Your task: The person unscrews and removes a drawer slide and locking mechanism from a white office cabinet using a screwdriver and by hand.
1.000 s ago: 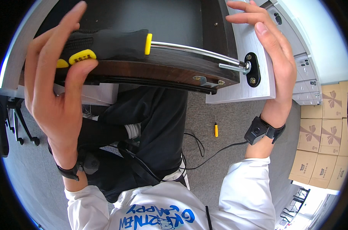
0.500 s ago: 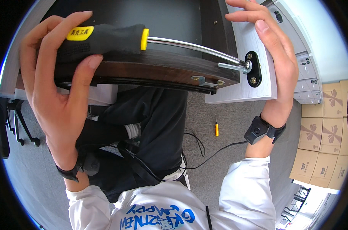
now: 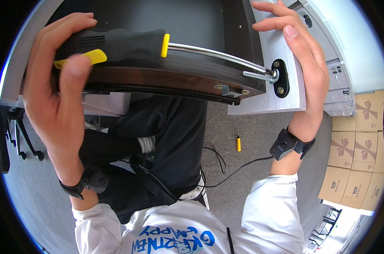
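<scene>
My left hand (image 3: 58,80) is wrapped round the thick black-and-yellow handle of a screwdriver (image 3: 128,45), thumb on the yellow patch. Its long metal shaft runs rightward to a black oval lock plate (image 3: 280,79) with two screws and a key-like metal pin (image 3: 257,75) at its centre. The tip meets the plate near that pin; the exact contact is too small to tell. My right hand (image 3: 304,55) lies against the outer side of the pale wood panel (image 3: 268,101) that bears the plate, fingers spread. Beside the panel is a dark wooden drawer (image 3: 171,78) with a small metal catch (image 3: 231,90).
A small yellow screwdriver (image 3: 238,143) lies on the grey carpet (image 3: 226,190), near a black cable (image 3: 242,171). Stacked cardboard boxes (image 3: 355,144) and grey cabinets (image 3: 340,93) stand at the right. A chair base (image 3: 20,135) is at the far left.
The screwdriver handle has turned in my left hand, its yellow patch now lower and facing me under the thumb. My left fingers have shifted slightly; the right hand stays nearly still.
</scene>
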Tool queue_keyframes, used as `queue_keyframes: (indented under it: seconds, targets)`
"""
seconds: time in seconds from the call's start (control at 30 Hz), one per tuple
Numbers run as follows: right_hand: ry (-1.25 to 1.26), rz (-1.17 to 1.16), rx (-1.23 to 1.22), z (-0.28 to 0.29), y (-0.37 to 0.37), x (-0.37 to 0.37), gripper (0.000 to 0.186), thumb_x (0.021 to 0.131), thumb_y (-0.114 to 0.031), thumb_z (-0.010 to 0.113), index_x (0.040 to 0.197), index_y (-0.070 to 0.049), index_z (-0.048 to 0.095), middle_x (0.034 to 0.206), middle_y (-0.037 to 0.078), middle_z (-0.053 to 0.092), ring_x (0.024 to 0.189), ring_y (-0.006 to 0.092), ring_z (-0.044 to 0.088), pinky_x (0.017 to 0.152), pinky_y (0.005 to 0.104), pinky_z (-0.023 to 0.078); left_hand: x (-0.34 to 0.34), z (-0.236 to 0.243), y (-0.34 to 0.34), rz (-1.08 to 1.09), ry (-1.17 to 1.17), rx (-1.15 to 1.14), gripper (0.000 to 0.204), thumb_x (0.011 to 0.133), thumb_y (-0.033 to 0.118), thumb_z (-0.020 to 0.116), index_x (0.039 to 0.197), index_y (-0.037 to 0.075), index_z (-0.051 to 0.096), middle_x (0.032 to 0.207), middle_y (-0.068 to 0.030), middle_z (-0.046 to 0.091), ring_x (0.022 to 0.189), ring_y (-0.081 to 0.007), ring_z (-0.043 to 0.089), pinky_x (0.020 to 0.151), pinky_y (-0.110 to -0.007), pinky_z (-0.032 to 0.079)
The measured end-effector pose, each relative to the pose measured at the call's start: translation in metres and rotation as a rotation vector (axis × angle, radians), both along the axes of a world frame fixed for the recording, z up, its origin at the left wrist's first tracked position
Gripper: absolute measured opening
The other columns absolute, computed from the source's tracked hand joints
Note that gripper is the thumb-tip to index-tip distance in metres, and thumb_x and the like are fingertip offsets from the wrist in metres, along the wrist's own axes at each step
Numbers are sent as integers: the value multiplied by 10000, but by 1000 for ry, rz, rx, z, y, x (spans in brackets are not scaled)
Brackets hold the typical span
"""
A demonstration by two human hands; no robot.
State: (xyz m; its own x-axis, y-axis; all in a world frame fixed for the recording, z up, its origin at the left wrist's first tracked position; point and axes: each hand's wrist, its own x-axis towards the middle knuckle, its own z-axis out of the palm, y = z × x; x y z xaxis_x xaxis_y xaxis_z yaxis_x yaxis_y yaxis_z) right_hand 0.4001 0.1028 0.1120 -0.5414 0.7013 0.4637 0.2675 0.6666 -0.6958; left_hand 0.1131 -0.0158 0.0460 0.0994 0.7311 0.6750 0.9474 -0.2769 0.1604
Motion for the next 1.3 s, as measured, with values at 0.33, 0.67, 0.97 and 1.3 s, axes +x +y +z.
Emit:
queue_keyframes:
  seconds: [0.33, 0.67, 0.97, 1.3]
  targets:
    - [-32, 35, -84, 8, -1, 5, 355, 929, -224, 443, 918, 43, 677, 1207, 153, 578, 1235, 260, 433, 1090, 361, 223, -5, -5, -10, -147, -112, 14, 436, 939, 179, 611, 1358, 140, 495, 1339, -147, 558, 1199, -313, 574, 974, -314, 493]
    - [-22, -1, -86, 8, -5, 1, 365, 920, -249, 448, 914, 30, 683, 1209, 149, 581, 1271, 269, 397, 1114, 369, 184, 15, 2, 0, -29, -48, 91, 358, 1011, 335, 422, 1287, 134, 533, 1359, -142, 521, 1145, -285, 584, 960, -304, 496]
    - [32, 5, -122, 10, -6, -2, 374, 922, -248, 439, 917, 32, 687, 1205, 143, 587, 1272, 270, 401, 1131, 381, 162, -1, -5, -17, -203, -228, 59, 396, 943, 157, 577, 1319, 115, 464, 1318, -155, 531, 1141, -285, 581, 962, -322, 500]
    - [-33, 17, -98, 8, -5, 0, 388, 924, -269, 441, 916, 35, 682, 1212, 162, 576, 1236, 263, 437, 1109, 380, 198, 8, -23, -17, -3, -226, 84, 332, 1000, 238, 481, 1301, 97, 488, 1264, -141, 575, 1133, -272, 582, 963, -296, 484]
